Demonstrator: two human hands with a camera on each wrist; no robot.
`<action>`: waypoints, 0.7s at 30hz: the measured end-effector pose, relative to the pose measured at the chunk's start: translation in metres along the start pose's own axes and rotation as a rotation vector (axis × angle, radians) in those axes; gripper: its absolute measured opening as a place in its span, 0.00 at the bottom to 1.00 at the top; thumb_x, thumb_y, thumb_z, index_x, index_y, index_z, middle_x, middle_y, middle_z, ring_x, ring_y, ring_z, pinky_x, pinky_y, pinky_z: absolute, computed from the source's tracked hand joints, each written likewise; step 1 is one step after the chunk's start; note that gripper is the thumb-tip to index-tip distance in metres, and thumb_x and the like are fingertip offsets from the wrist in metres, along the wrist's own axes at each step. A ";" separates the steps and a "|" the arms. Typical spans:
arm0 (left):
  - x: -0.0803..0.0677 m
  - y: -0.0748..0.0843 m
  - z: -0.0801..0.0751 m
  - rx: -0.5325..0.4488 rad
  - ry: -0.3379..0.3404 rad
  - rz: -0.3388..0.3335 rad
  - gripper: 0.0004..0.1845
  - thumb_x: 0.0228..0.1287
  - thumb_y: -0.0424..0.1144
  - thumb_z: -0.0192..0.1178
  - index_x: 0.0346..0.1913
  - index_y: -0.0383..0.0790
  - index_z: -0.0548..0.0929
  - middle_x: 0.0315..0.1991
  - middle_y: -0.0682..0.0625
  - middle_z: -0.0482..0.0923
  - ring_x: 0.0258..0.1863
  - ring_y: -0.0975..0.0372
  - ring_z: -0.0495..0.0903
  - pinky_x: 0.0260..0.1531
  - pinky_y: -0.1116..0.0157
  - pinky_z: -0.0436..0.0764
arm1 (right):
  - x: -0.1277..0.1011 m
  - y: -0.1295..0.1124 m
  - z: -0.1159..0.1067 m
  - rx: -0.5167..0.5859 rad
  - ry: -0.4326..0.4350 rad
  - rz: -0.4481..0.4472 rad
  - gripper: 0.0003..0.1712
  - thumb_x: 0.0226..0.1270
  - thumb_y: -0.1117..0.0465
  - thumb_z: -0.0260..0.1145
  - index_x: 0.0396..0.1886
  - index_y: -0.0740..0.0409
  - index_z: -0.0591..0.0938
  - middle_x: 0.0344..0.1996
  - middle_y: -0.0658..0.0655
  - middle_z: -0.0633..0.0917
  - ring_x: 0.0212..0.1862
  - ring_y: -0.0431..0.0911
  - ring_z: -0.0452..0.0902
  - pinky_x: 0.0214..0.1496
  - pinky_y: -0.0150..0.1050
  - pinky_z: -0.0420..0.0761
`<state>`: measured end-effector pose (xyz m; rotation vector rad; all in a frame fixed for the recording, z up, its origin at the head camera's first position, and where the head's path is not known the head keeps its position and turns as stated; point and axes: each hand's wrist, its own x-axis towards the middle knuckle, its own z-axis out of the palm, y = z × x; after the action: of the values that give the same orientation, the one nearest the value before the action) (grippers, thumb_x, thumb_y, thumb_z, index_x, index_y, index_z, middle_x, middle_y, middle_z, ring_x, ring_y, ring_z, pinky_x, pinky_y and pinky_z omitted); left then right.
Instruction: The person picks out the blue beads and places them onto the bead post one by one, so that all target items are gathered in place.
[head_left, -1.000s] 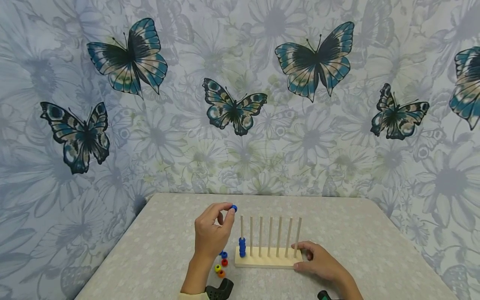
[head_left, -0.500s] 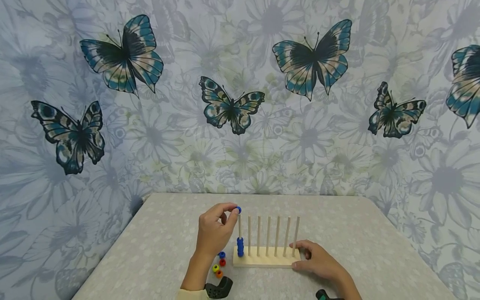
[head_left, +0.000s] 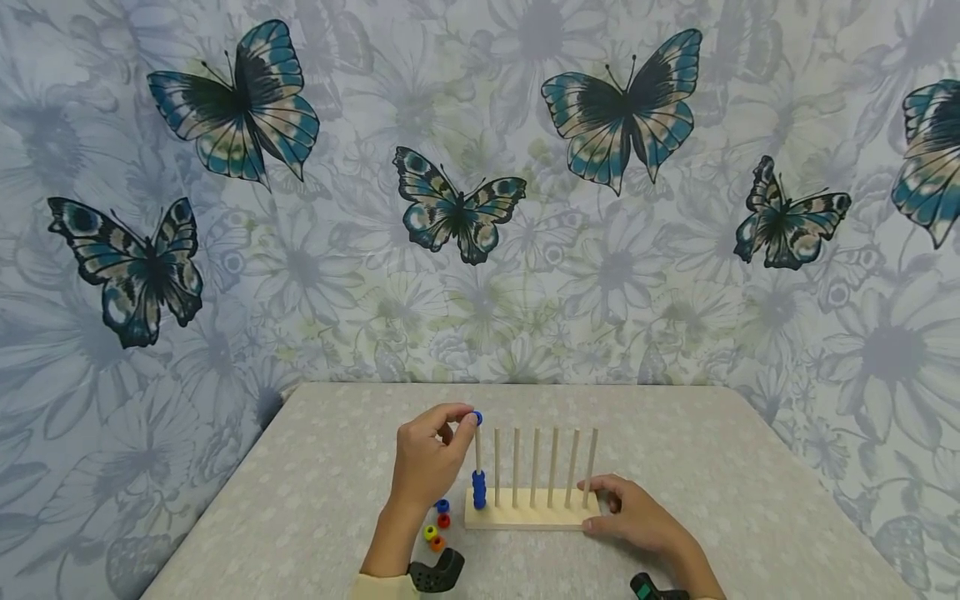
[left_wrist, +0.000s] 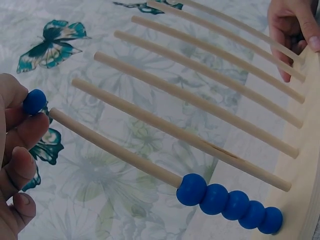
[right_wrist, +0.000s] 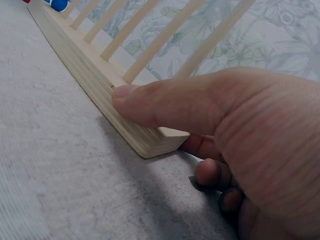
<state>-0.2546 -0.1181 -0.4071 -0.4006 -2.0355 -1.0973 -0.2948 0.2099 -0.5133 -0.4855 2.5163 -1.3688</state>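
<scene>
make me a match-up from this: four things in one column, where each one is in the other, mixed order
Things:
1. held blue bead
2. blue bead stack
3. right hand
4. loose beads

Places:
A. on the table left of the wooden base
B. pinched in the left hand by the tip of the leftmost rod
C. at the bottom of the leftmost rod
D. gripping the right end of the base

Pairs: 1-B, 2-C, 3-D, 4-A
</scene>
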 end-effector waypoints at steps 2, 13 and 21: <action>0.000 0.000 0.000 0.002 -0.001 -0.009 0.04 0.66 0.42 0.67 0.41 0.50 0.89 0.33 0.61 0.86 0.21 0.70 0.71 0.18 0.71 0.73 | 0.000 0.000 0.000 0.009 -0.006 -0.012 0.32 0.53 0.53 0.79 0.59 0.50 0.82 0.32 0.54 0.73 0.33 0.43 0.64 0.30 0.34 0.65; 0.000 -0.002 0.002 0.010 -0.006 0.002 0.04 0.66 0.42 0.67 0.41 0.50 0.89 0.33 0.60 0.86 0.21 0.71 0.71 0.17 0.72 0.73 | -0.001 0.000 0.000 0.035 -0.006 -0.027 0.32 0.53 0.55 0.79 0.60 0.52 0.82 0.32 0.56 0.73 0.33 0.43 0.63 0.30 0.34 0.65; -0.001 -0.005 0.003 0.023 -0.013 -0.005 0.04 0.66 0.42 0.67 0.41 0.50 0.89 0.33 0.61 0.86 0.21 0.71 0.71 0.18 0.72 0.74 | 0.000 0.000 0.000 0.019 -0.006 -0.034 0.32 0.53 0.55 0.79 0.60 0.52 0.82 0.32 0.56 0.73 0.33 0.43 0.63 0.30 0.33 0.65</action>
<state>-0.2579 -0.1186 -0.4116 -0.3924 -2.0597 -1.0756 -0.2949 0.2097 -0.5137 -0.5297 2.4991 -1.3999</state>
